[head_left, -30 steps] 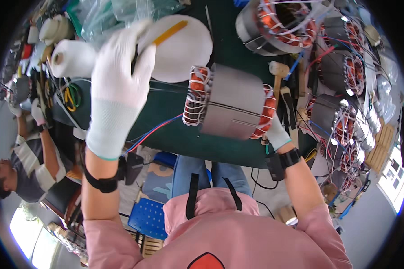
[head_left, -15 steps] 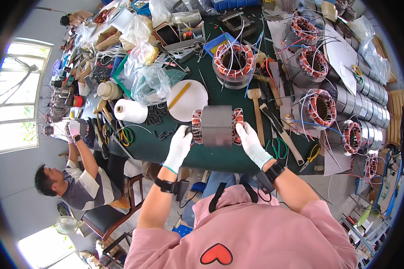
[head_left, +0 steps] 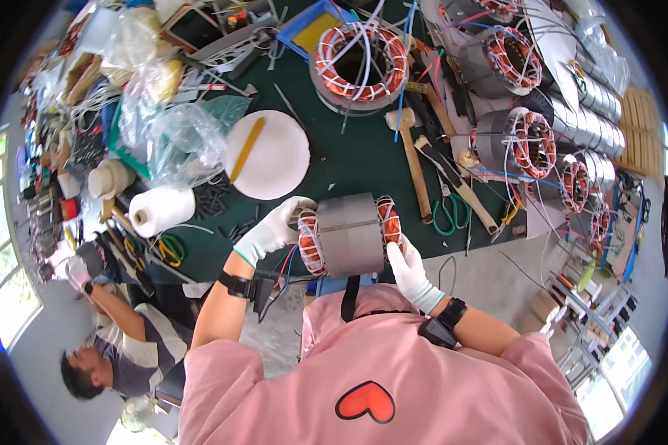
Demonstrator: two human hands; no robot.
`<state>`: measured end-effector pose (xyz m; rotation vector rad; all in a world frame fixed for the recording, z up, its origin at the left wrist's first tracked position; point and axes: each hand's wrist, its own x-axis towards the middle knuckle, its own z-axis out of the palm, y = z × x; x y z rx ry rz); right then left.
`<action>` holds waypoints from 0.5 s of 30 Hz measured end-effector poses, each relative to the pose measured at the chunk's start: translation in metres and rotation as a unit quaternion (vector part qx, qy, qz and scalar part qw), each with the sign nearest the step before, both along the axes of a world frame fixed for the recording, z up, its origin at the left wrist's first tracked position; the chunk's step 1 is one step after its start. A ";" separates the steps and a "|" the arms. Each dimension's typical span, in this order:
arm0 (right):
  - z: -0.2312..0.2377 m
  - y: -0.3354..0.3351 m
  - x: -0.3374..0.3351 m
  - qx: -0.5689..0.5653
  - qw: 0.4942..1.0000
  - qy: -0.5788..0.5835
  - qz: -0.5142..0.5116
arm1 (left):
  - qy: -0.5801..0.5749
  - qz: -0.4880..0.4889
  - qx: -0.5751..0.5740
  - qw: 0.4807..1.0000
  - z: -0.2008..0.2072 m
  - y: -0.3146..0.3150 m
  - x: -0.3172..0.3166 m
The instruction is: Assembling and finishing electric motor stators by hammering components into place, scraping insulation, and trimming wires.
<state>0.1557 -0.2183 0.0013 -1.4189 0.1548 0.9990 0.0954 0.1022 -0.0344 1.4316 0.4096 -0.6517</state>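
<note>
Two gloved hands on my feed, and one motor stator held crosswise between their fingers, its grey core filling the gap. The left hand has the left end: fingers curled over the upper part of the laced copper winding, parted only as wide as that ring, gripping it. The right hand has the opposite winding — thumb laid against its near side, the other fingers mostly hidden behind, so I can't tell exactly how they bend. The stator is at the near edge of the green table, in front of the pink shirt; whether any of it rests on that edge, I can't tell from up here. Just below the left fingers, red and blue lead wires dangle.

Beyond the left fingers I've got a white disc with a yellow strip lying across it. Off to the left of those fingers, a white thread spool on its side, small black tubes heaped between spool and disc. Straight ahead of both sets of fingers, well apart, a second stator stands on end. Forward of the right fingers lies a wooden mallet, green-handled scissors to its right. Far left of the left fingers — a co-worker's gloved hand, up against a dark workpiece
</note>
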 end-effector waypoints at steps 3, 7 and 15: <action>-0.003 -0.004 -0.012 0.030 0.999 -0.027 -0.025 | -0.092 -0.026 0.133 0.986 -0.025 -0.012 0.002; -0.022 -0.013 -0.032 -0.001 0.998 -0.052 -0.045 | 0.059 0.173 -0.075 0.980 -0.026 -0.033 -0.002; -0.010 -0.013 0.023 0.061 0.990 0.005 -0.124 | 0.138 0.304 -0.207 0.920 -0.017 -0.055 -0.018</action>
